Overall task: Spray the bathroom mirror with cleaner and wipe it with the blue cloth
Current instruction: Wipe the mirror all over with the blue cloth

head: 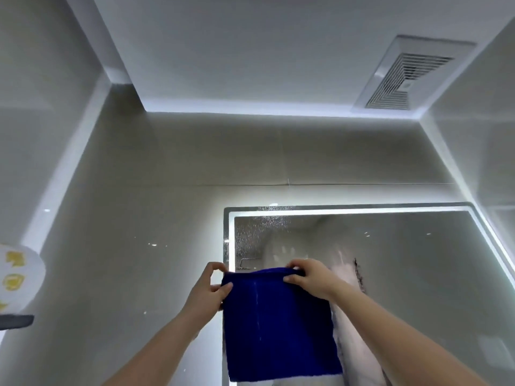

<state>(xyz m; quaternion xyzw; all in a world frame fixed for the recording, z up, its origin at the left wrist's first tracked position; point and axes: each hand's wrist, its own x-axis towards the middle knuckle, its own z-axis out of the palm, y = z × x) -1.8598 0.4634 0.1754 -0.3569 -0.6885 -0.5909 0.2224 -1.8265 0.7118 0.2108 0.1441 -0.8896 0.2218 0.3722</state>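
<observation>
A dark blue cloth (278, 324) hangs flat in front of the mirror's upper left corner. My left hand (209, 288) pinches its top left corner, and my right hand (309, 277) pinches the top edge near the right corner. The mirror (404, 274) has a lit white border and a patch of fine spray droplets near its top left. A blurred reflection of my arms shows in the glass just right of the cloth. No spray bottle is in view.
Glossy beige wall tiles (139, 218) surround the mirror. A ceiling vent (404, 82) sits at the upper right. At the left edge there is a white round object with yellow marks (16, 271) above a dark ledge (16, 320).
</observation>
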